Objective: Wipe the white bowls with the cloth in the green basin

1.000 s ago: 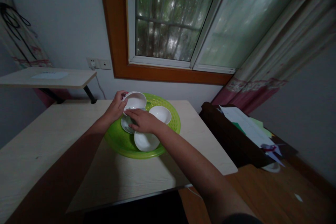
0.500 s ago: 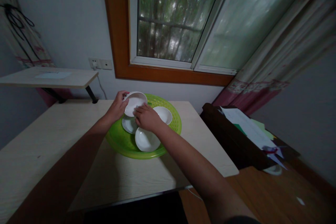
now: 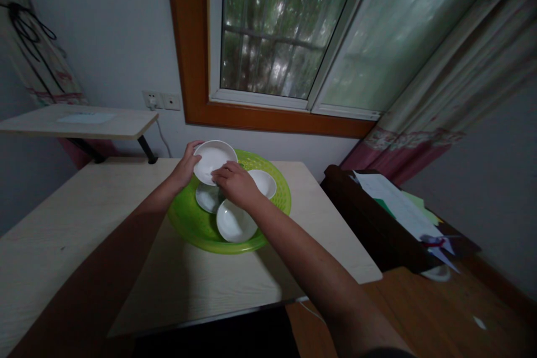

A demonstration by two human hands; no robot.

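A round green plastic basket (image 3: pixel 274 218) sits on a pale wooden table (image 3: pixel 84 218). My left hand (image 3: pixel 184 166) grips the left rim of a white bowl (image 3: pixel 213 158), held tilted above the basket's far left side. My right hand (image 3: pixel 235 183) is curled, its fingertips on that bowl's lower right edge. Three more white bowls lie in the basket: one at the front (image 3: pixel 235 224), one on the right (image 3: pixel 265 182), and one partly hidden under my hands (image 3: pixel 206 199).
A small side table (image 3: pixel 79 122) stands at the left under a wall socket (image 3: pixel 161 100). A dark cabinet (image 3: pixel 369 218) with papers (image 3: pixel 398 201) stands to the right. A window and curtain fill the wall behind.
My left hand lifted and tilted the white bowl so its inside faces me more. My right hand rose from the bowls lying in the basket to the held bowl's edge.
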